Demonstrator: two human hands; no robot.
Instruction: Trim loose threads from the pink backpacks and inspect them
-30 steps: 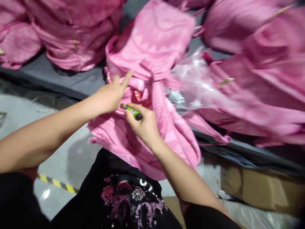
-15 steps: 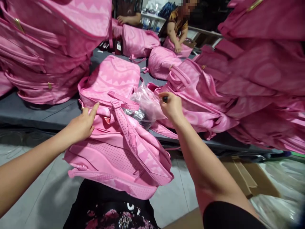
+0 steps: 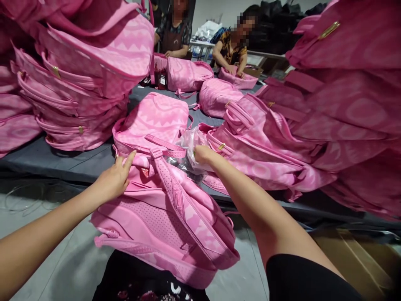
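A pink patterned backpack (image 3: 163, 209) leans off the table's edge, its padded back and shoulder straps toward me. My left hand (image 3: 115, 177) is closed on its top edge near the carry handle, one finger stretched along the fabric. Beyond the backpack's top sits a clear plastic bag (image 3: 191, 140) with dark contents. My right hand (image 3: 204, 155) reaches into the mouth of this bag. Its fingertips are mostly hidden, so what they hold does not show. Another pink backpack (image 3: 159, 113) lies directly behind the first one.
Tall stacks of pink backpacks flank me, a left stack (image 3: 90, 79) and a right stack (image 3: 347, 100). More backpacks lie across the dark table (image 3: 78, 165). Two people work at the far side, one with hands on a pink bag (image 3: 239, 79). A cardboard box (image 3: 354, 259) stands low at right.
My right hand, earlier a fist above the plastic bag with a small black thing showing, has moved left and down into the bag. My left hand keeps its hold. The camera view has tilted up.
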